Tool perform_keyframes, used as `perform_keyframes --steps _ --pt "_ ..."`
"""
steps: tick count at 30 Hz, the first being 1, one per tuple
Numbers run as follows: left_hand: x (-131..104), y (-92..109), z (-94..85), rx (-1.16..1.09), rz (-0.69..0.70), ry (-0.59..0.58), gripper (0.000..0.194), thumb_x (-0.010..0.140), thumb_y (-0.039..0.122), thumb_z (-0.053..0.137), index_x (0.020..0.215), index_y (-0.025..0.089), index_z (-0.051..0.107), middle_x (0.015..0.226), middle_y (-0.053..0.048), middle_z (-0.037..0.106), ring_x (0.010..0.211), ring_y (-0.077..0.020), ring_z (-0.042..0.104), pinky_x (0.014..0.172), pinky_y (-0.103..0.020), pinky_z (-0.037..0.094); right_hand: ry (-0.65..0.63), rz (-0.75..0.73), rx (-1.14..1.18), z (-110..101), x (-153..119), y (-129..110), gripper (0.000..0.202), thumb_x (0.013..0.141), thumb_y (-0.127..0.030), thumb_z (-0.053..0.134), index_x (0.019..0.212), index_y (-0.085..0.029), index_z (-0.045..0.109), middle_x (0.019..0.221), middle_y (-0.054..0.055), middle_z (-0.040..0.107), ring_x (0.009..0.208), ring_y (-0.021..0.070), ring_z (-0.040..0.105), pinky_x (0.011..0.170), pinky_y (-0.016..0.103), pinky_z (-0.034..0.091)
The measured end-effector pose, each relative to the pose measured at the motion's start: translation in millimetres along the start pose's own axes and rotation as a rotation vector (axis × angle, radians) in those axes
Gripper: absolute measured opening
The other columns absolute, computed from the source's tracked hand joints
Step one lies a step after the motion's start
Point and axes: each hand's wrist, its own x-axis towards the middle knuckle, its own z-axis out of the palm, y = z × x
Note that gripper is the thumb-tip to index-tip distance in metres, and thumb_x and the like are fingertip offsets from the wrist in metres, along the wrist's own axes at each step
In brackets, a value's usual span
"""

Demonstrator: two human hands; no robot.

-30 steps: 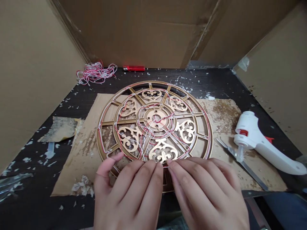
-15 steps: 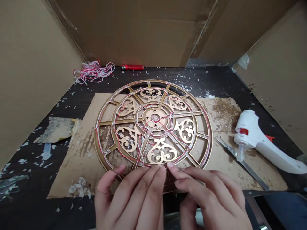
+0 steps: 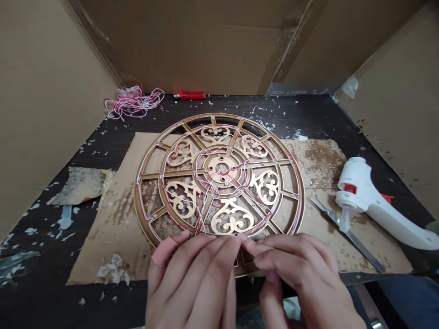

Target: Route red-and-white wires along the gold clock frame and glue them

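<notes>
A round gold-coloured openwork frame (image 3: 151,177) with spokes and scroll ornaments lies flat in the middle. Thin red and white wires (image 3: 200,212) run along its rings and cross towards the hub. My left hand (image 3: 199,274) lies over the near edge, its fingers bunched and the tips pressed together at the ring below the nearest ornament (image 3: 233,224). Right beside those tips, my right hand (image 3: 305,274) presses its index fingertip on the same spot, the other fingers curled. Both hands are closed; whatever lies under the fingertips is hidden.
Cardboard (image 3: 103,237) lies beneath the frame. A white glue gun (image 3: 387,210) and metal tweezers (image 3: 365,252) rest at the right. Behind are a tangled wire bundle (image 3: 133,103) and a red lighter (image 3: 190,95). A stained pad (image 3: 80,187) sits left. Cardboard walls (image 3: 192,45) enclose the dark table.
My left hand has shifted slightly right, its fingertips meeting closer to my right index finger. My right hand has moved only a little. The frame stays in place.
</notes>
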Motion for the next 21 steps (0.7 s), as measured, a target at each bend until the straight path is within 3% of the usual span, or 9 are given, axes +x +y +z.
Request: perform_keyframes --steps 6,9,13,21 --pt "-3.2 -4.4 -1.9 0.058 -0.008 -0.008 0.026 0.074 0.013 0.065 0.099 0.021 0.064 0.093 0.0 0.067 0.089 -0.0166 0.057 0.093 -0.039 0.039 -0.048 0.007 0.007 0.1 2.1 -0.1 0.025 0.076 -0.001 0.046 0.088 -0.018 0.06 0.089 -0.004 0.07 0.084 0.0087 0.058 0.081 0.022 0.043" --pt "-4.2 -5.3 -2.6 0.107 -0.012 -0.028 0.026 0.072 0.018 0.068 0.097 0.022 0.065 0.093 -0.003 0.064 0.089 -0.0198 0.054 0.092 -0.042 0.038 -0.084 -0.019 -0.023 -4.5 0.2 4.2 0.025 0.078 -0.003 0.048 0.093 -0.018 0.06 0.1 -0.002 0.07 0.093 0.0132 0.057 0.084 0.028 0.042" --pt "-2.7 -7.0 -3.9 0.149 -0.051 0.001 0.025 0.074 0.019 0.065 0.099 0.022 0.064 0.096 -0.005 0.061 0.09 -0.0235 0.052 0.088 -0.046 0.039 -0.04 -0.015 -0.196 -17.2 0.7 16.2 0.026 0.085 -0.007 0.052 0.106 -0.017 0.062 0.109 0.005 0.065 0.098 0.0221 0.056 0.087 0.039 0.038" --pt "5.8 -14.3 -11.9 0.161 0.006 -0.075 0.022 0.079 0.016 0.06 0.1 0.023 0.062 0.101 -0.005 0.057 0.093 -0.0212 0.05 0.093 -0.044 0.037 -0.183 -0.157 -0.246 -20.6 15.7 28.5 0.02 0.087 -0.007 0.054 0.104 -0.012 0.064 0.094 0.009 0.057 0.082 0.0212 0.048 0.072 0.036 0.039"
